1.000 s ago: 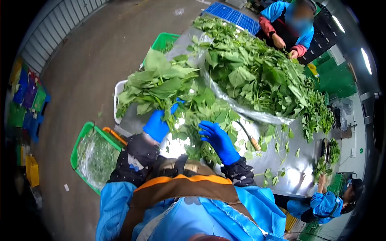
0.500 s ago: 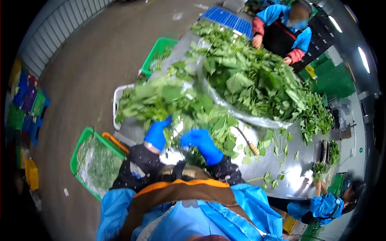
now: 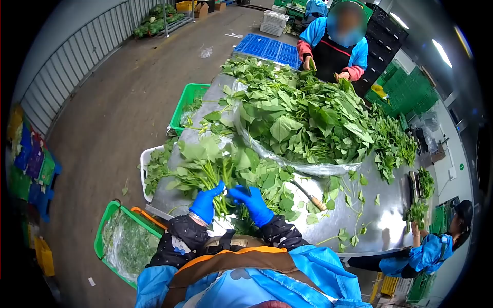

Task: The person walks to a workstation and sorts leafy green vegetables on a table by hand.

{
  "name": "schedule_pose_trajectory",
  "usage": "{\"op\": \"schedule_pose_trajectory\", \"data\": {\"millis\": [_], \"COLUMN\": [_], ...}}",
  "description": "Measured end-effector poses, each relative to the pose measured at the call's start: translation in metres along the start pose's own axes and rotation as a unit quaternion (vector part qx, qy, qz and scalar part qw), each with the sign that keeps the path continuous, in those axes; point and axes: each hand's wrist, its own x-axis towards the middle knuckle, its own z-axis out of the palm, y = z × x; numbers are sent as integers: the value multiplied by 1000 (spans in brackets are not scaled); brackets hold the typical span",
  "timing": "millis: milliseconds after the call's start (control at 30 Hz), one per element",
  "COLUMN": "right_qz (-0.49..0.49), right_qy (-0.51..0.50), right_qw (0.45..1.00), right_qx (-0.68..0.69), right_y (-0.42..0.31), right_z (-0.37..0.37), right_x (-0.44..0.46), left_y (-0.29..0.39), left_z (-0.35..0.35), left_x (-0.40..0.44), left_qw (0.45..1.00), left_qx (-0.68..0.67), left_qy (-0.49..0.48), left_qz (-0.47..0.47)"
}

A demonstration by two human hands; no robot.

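In blue gloves, both my hands meet at a bunch of leafy green stems (image 3: 209, 174) over the near side of the metal table. My left hand (image 3: 207, 201) is closed round the lower stems, with the leaves fanning out beyond it. From the other side, my right hand (image 3: 252, 205) has its fingers bent in against stems at the bunch's edge; its fingertips are partly hidden. Loose leafy greens (image 3: 272, 179) lie just past my right hand. A curved knife with a wooden handle (image 3: 318, 204) rests on the table to the right.
A large heap of greens (image 3: 308, 123) lies on plastic sheeting across the table (image 3: 349, 205). A white crate (image 3: 145, 172) and green crates (image 3: 105, 218) stand at the left. One co-worker (image 3: 334, 46) handles greens opposite; another (image 3: 423, 251) holds a bunch at the right.
My left hand has brought the bunch rightward and more upright, and my right hand has come up against its stems. My view has tilted up, and the co-worker opposite has lifted some greens.
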Motion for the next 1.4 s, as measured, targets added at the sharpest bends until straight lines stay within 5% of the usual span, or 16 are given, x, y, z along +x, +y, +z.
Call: {"op": "schedule_pose_trajectory", "data": {"millis": [200, 333, 500, 667, 767, 900, 1067, 1200, 1300, 1400], "right_qz": [-120, -106, -70, -70, -86, -109, -107, -191, -173, -152], "right_qy": [87, 73, 1, 9, 16, -1, -101, -193, -58, -84], "right_qw": [987, 986, 990, 973, 966, 957, 954, 814, 894, 960], "right_qx": [-66, -103, -121, -218, -242, -269, -260, -513, -409, -219], "right_y": [11, 16, 16, 7, 14, 12, 20, 31, 0, -25], "right_z": [-38, -35, -13, -4, -2, 0, -5, -23, -13, -2], "right_x": [6, 10, 4, -5, -3, -4, -18, -22, -16, -2], "left_y": [11, 18, -6, -24, -22, -18, 13, 53, 50, 43], "left_z": [-24, -11, 14, -1, -14, -21, -32, -26, -8, 11], "left_x": [-5, -16, -12, 5, 0, 0, 9, 0, -6, -15], "left_qw": [960, 957, 974, 994, 988, 994, 983, 980, 983, 988], "left_qx": [17, 69, 167, -13, 145, 77, 77, 70, 14, 25], "left_qy": [191, 136, 83, 98, 28, -41, 132, 120, 84, 89], "left_qz": [202, 245, 132, 53, 35, -58, 100, 142, 163, 123]}}
